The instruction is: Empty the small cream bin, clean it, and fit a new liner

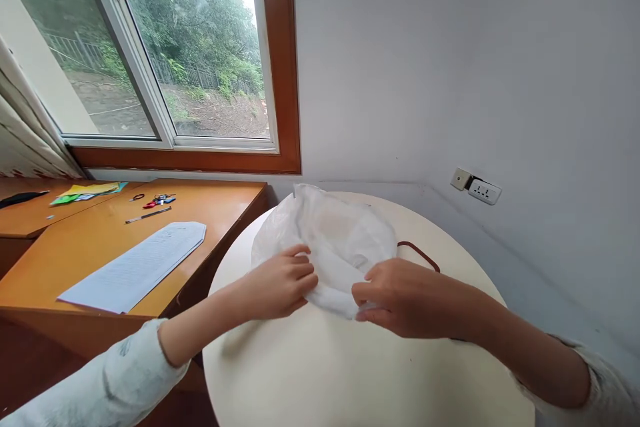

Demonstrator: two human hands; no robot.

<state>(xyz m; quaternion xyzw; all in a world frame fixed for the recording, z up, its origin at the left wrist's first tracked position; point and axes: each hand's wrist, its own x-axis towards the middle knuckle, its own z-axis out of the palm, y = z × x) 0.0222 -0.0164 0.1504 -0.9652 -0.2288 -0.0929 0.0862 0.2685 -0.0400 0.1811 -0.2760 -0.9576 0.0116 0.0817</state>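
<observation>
A thin, see-through white plastic bag [345, 230] lies puffed and crumpled over the far half of the round cream table [320, 373]. My left hand [285, 283] has its fingers curled round the bag's near left edge. On the near right side, my right hand [387, 297] pinches the rim between thumb and fingers. Both hands are a short way apart, with a fold of bag stretched between them. Just beyond my right wrist, a reddish-brown curved strip [420, 255] shows; the rest of it is hidden by the bag and my arm.
To the left stands a wooden desk [225, 203] bearing stapled paper sheets [140, 267], a pen [149, 215], a small bunch of keys [160, 201] and coloured papers [87, 191]. A window [200, 47] is behind it. A wall socket [484, 191] is at right.
</observation>
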